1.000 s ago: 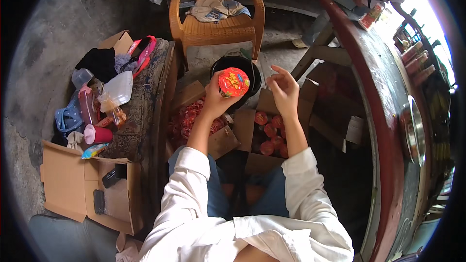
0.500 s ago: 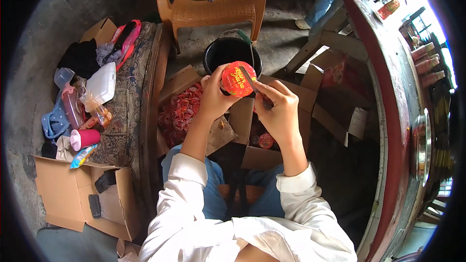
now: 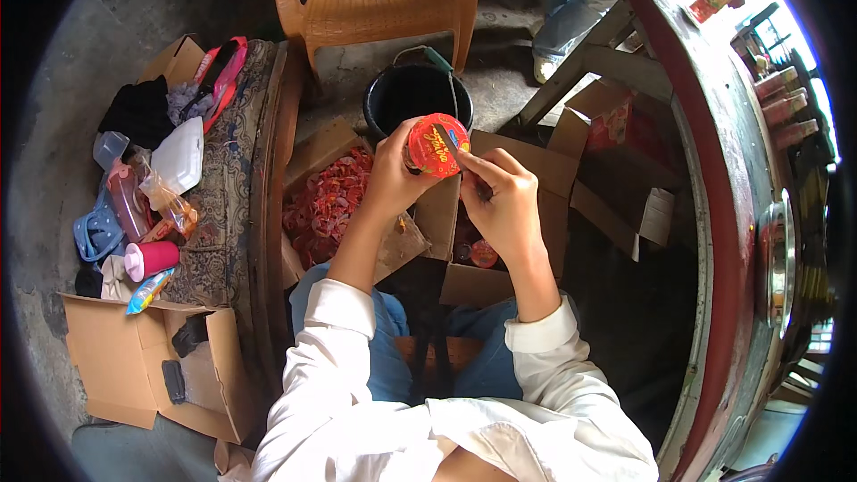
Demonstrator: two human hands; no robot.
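Note:
My left hand (image 3: 391, 177) is wrapped round a drink cup (image 3: 434, 145) with a printed red lid, held up in front of me with the lid facing me. In my right hand (image 3: 505, 198) is a thin dark-bladed knife (image 3: 444, 137), its blade lying across the lid; the fingers pinch it and hide its handle. Just beyond the cup stands a black bucket (image 3: 370, 112) with a green-gripped handle. Below my left forearm, an open carton holds a heap of red lid scraps (image 3: 328, 210). Under my right hand, another open carton (image 3: 478, 286) contains red-lidded cups (image 3: 483, 253).
A patterned bench (image 3: 223, 223) with bags and containers runs along the left, an open cardboard box (image 3: 112, 348) at its near end. An orange-brown chair (image 3: 379, 18) stands ahead. A red-edged table (image 3: 692, 125) bounds the right; a person's leg (image 3: 576, 31) shows behind it.
The lid has turned a little in my left hand, and the knife has shifted slightly on it. The view has moved slightly. At the far right table, another person's hand now reaches a cup.

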